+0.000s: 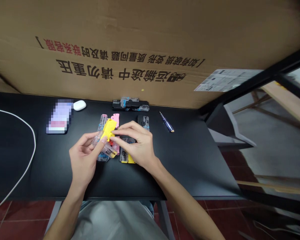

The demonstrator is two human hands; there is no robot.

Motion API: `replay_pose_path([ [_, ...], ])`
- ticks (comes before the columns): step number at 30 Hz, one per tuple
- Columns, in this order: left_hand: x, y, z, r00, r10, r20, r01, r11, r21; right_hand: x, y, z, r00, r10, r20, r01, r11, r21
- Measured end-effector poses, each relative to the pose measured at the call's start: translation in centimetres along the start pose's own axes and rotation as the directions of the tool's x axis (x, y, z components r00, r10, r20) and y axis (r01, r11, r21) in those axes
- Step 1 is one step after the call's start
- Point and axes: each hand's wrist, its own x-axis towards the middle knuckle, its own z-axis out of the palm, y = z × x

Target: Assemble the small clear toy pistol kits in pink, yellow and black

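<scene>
My left hand [83, 156] holds a transparent plastic casing [102, 149] with a yellow plastic piece [108, 129] at its upper end. The fingertips of my right hand [133, 145] pinch that yellow piece from the right. Under and beside my hands lie a pink plastic piece [115, 120] and a yellow-and-clear casing [125, 156]. A dark casing with a clear part [143, 121] sits just beyond my right hand. Farther back is a stack of black and clear casings [130, 104]. A small blue-handled screwdriver [166, 121] lies to the right.
The black desk [190, 160] carries a pixelated phone-sized object [60, 116], a white earbud case [79, 105] and a white cable [27, 133]. A large printed cardboard box [120, 63] stands along the back edge. A black metal frame [252, 90] rises at right.
</scene>
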Motion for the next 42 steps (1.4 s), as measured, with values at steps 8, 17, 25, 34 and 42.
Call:
replay_pose_path([
  [8, -0.3, 0.5, 0.3, 0.998, 0.043, -0.036, -0.043, 0.999, 0.005, -0.2, 0.6, -0.1, 0.938, -0.313, 0.149, 0.340, 0.912, -0.228],
  [17, -0.1, 0.3, 0.1, 0.998, 0.028, -0.052, -0.029, 0.999, -0.027, -1.1, 0.9, 0.3, 0.820, -0.498, 0.280, 0.571, 0.685, -0.453],
  [25, 0.1, 0.8, 0.7, 0.994, -0.089, 0.070, 0.098, 0.986, -0.135, -1.8, 1.2, 0.2, 0.786, -0.537, 0.306, 0.614, 0.616, -0.495],
  [34, -0.2, 1.4, 1.5, 0.999, -0.042, 0.010, 0.042, 0.999, -0.008, -1.6, 0.7, -0.1, 0.790, -0.560, 0.250, 0.597, 0.609, -0.522],
  [42, -0.3, 1.3, 2.2, 1.000, -0.029, -0.008, 0.029, 0.999, -0.042, -1.8, 0.7, 0.4, 0.843, -0.529, 0.096, 0.503, 0.713, -0.487],
])
